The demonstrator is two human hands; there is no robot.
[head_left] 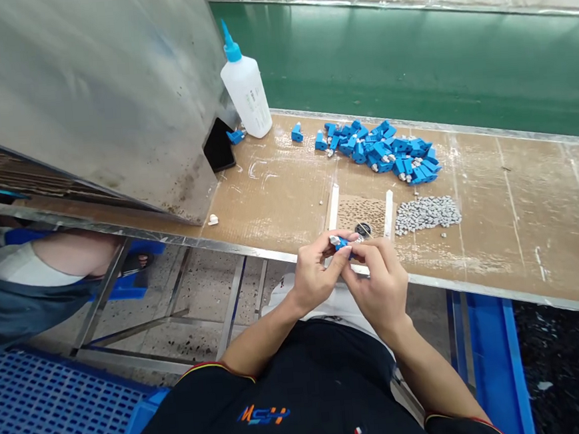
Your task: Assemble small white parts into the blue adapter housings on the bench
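Observation:
My left hand point(316, 274) pinches a small blue part point(339, 242) with a white piece at its end, held over the bench's front edge. My right hand point(380, 278) meets it from the right, its fingertips closed at the same part; a thin light stick rises by these fingers. Just beyond is a small round black container point(363, 230) on a speckled brown sheet point(369, 209) between two white strips. To the right lies a patch of small grey pieces point(427, 213). Behind them is a heap of blue parts point(379, 148), some with white pieces.
A white bottle with a blue nozzle point(248, 93) stands at the back left beside a large metal housing point(108, 77). A green belt point(382, 62) runs behind the bench. Blue bins flank me below, and another person's leg point(79, 255) shows at left.

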